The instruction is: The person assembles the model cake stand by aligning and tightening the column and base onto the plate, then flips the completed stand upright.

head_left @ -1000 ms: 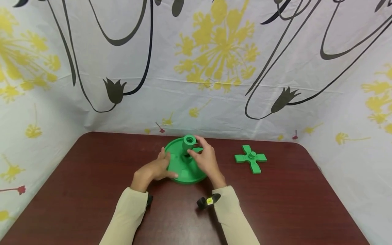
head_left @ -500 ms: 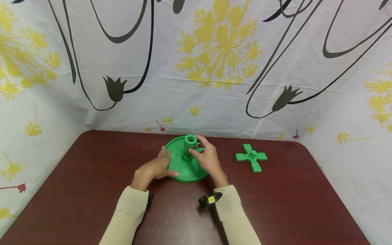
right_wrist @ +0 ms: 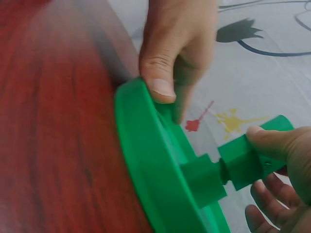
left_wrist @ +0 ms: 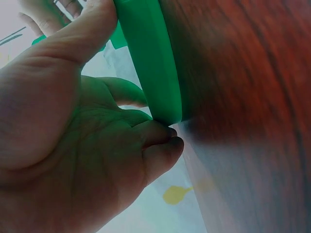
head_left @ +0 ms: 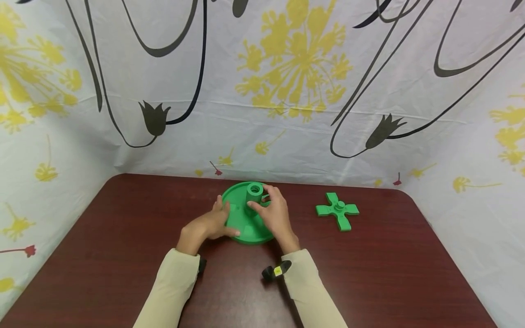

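A shallow green round base [head_left: 251, 236] lies flat on the table. My left hand [head_left: 206, 224] holds its left side, thumb at the near rim; in the left wrist view the fingers touch the rim edge [left_wrist: 153, 63]. With my right hand [head_left: 278, 216] I pinch a hollow green cylinder [head_left: 253, 197] between thumb and fingers. It stands over the middle of the base. In the right wrist view the cylinder [right_wrist: 239, 155] lines up with the thick central post [right_wrist: 200, 184], a narrow neck showing between them. How far they are joined I cannot tell.
A green four-armed cross piece [head_left: 338, 210] with a round stub lies to the right on the dark red-brown table [head_left: 393, 264]. A white floral cloth [head_left: 287, 150] hangs behind the table and along its sides.
The cylinder sits slightly lower over the base, and the post beneath it no longer shows in the head view. My right hand has shifted a little left; my left hand stays at the rim.
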### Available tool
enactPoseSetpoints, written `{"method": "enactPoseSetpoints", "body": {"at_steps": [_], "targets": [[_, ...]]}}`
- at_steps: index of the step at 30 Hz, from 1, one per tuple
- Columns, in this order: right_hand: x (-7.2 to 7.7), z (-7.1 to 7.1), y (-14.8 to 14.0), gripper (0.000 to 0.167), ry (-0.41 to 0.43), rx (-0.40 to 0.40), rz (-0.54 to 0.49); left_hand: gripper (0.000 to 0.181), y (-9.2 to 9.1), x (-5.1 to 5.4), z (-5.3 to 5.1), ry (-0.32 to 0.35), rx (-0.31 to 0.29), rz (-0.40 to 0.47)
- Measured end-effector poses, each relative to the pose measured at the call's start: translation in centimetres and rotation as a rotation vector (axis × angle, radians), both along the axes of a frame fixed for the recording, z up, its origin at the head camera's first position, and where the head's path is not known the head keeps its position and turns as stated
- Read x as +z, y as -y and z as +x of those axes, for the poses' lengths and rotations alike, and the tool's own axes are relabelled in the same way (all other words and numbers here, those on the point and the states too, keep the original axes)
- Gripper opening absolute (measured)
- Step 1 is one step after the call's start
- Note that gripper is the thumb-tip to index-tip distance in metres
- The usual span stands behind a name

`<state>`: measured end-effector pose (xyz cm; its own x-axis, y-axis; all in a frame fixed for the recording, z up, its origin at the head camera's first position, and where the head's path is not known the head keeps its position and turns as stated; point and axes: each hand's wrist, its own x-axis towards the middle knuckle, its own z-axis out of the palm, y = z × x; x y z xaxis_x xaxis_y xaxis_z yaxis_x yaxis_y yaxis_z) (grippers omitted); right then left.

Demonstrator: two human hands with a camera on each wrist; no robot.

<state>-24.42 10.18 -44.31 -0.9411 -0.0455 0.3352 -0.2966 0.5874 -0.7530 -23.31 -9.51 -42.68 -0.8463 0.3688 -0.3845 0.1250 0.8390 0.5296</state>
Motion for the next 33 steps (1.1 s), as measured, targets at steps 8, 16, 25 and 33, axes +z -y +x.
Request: {"method": "enactPoseSetpoints", "body": {"at_steps": [8, 16, 25, 33], "targets": [[0.5, 0.0, -0.3, 0.066, 0.068, 0.062, -0.063, 0.099, 0.0, 0.2, 0.0, 0.004, -0.001, 0.012], [1.3, -0.5, -1.2, 0.061, 0.087, 0.256, -0.313, 0.099, 0.1, 0.4, 0.0, 0.014, 0.008, 0.028], [0.7, -0.5, -0.8, 0.054, 0.041, 0.163, -0.295, 0.1, 0.1, 0.4, 0.1, 0.012, 0.004, 0.02], [0.0, 0.0, -0.1, 0.055, 0.007, 0.063, -0.15, 0.099, 0.0, 0.2, 0.2, 0.017, 0.009, 0.02]]}}
